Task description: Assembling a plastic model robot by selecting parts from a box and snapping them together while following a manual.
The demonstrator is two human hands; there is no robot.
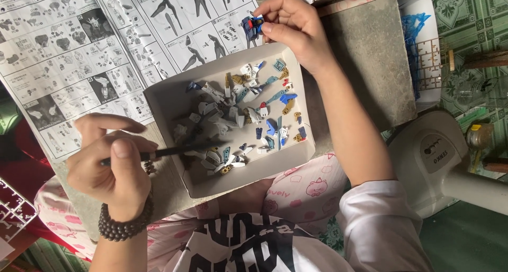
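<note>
My left hand (108, 166), with a dark bead bracelet on the wrist, grips a thin black tool (182, 150) whose tip reaches over the left side of a shallow white cardboard tray (164, 100). The tray holds several small white, blue, grey and gold plastic model parts (248, 113). My right hand (293, 26) is above the tray's far corner and pinches a small blue, white and red assembled model piece (253, 26) between thumb and fingers.
A large printed instruction sheet (79, 55) with robot diagrams lies at the upper left, partly under the tray. Everything rests on a grey slab (365, 55). A blue parts frame (418, 44) lies at the right, above a white fan base (434, 155). Another parts frame (13, 208) sits at the lower left.
</note>
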